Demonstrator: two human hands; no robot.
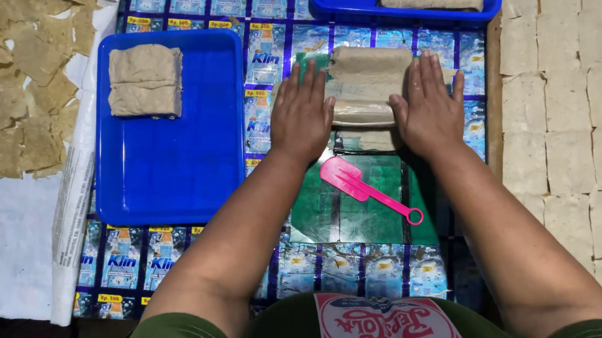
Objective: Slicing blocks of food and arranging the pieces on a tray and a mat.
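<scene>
Fingers of both hands flat, spread, pressing the ends of a pale beige folded slab of dough (367,84); left hand (301,117) on its left end, right hand (425,107) on its right. Slab lies mid-table on a green sheet (365,207). Pink plastic spatula (366,188) just below, apart. Blue rectangular plastic tray (166,161) to the left holds two stacked beige blocks (146,81). Table (266,53) covered in printed sachets
</scene>
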